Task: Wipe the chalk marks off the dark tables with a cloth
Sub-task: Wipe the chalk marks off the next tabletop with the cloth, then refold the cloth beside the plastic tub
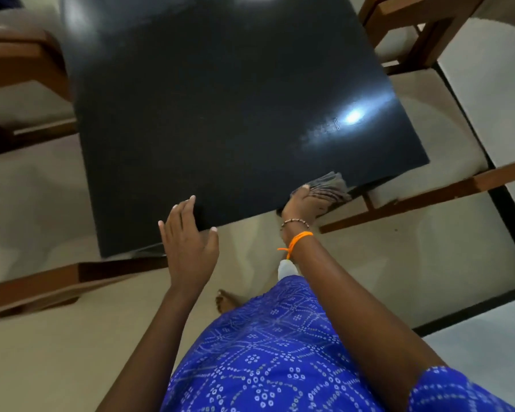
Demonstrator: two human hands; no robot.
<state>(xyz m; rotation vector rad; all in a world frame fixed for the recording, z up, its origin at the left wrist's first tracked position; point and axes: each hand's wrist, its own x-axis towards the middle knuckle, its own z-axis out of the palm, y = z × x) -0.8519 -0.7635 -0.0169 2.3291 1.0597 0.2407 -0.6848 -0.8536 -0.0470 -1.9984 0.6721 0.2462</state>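
Observation:
A square dark table (pixel 220 120) fills the upper middle of the head view, glossy, with a light reflection and faint pale smears near its right corner. A grey cloth (pixel 330 185) lies on the table's near edge toward the right. My right hand (pixel 305 203) is pressed down on that cloth, fingers closed over it. My left hand (pixel 188 233) is open, fingers spread, with the fingertips resting on the near edge of the table left of the cloth.
Wooden chairs with pale seats surround the table: one at the upper right (pixel 422 34), one at the right (pixel 428 162), one at the left (pixel 18 66), one at the near left (pixel 42 283). The floor (pixel 369 263) is pale tile with a dark strip on the right.

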